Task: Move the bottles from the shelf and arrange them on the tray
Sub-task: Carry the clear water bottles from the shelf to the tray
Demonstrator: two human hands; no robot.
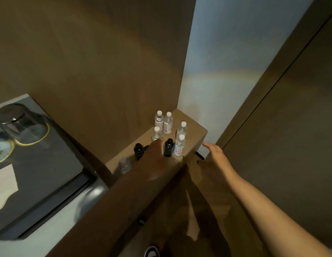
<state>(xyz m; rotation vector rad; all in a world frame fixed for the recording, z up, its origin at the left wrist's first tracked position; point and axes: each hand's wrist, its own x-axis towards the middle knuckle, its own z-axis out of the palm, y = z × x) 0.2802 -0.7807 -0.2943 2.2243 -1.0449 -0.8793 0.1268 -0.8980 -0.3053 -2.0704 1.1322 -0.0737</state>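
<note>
Fingers [207,145] of the right hand [217,156] are reaching out straight, holding nothing, just beside the shelf [194,134] edge; the left hand [157,151] is blurring among the bottles [168,123], grip unclear. Closing round one upright body is looking wisest.

matt wooden shelf [191,138], clear plastic bottles [168,123]

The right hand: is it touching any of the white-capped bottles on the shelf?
Apart. The head view shows the right hand open, beyond the shelf corner, with bare shelf top between its fingertips and the nearest white-capped bottle.
</note>
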